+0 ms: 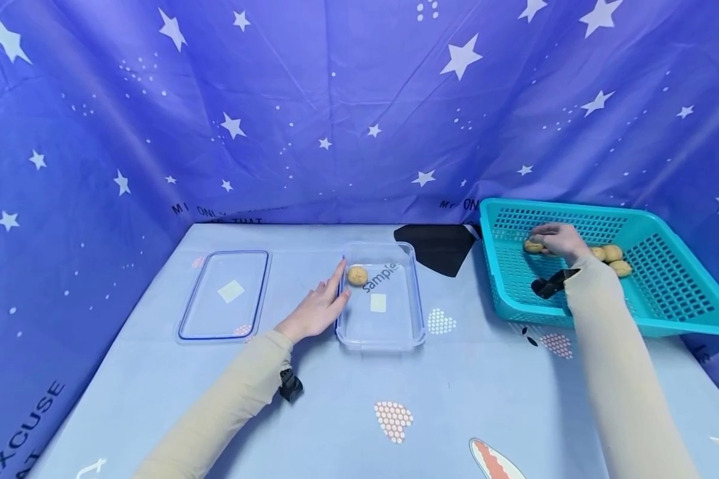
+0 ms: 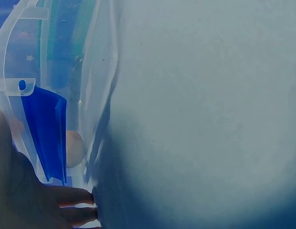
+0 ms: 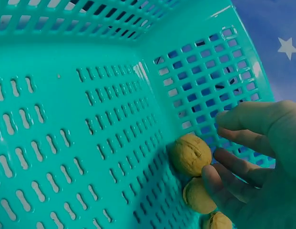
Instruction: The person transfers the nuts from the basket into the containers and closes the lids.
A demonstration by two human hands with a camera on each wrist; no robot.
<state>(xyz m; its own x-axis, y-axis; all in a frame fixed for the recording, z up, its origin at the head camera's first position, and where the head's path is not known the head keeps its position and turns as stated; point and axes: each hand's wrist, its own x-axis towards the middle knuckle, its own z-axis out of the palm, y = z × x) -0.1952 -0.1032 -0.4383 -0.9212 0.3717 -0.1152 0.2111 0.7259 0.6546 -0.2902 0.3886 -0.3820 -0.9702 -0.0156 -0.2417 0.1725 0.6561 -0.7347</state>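
A clear plastic food container (image 1: 379, 339) stands mid-table with one walnut (image 1: 357, 275) inside, near its far left corner. My left hand (image 1: 319, 307) touches the container's left side with fingers extended; the left wrist view shows its fingers (image 2: 74, 196) beside the blue latch (image 2: 50, 133). Over at the right, my right hand (image 1: 560, 241) reaches into a turquoise basket (image 1: 515, 305). Its fingers are spread and slightly bent around a walnut (image 3: 191, 155), with a small gap showing in the right wrist view. Another walnut (image 3: 199, 195) lies beside that one.
A clear lid with a blue seal (image 1: 224, 296) lies flat left of the container. More walnuts (image 1: 612, 253) sit in the basket, right of my wrist. Behind the table hangs a blue star-patterned curtain (image 1: 335, 100). The basket's high walls surround my right hand.
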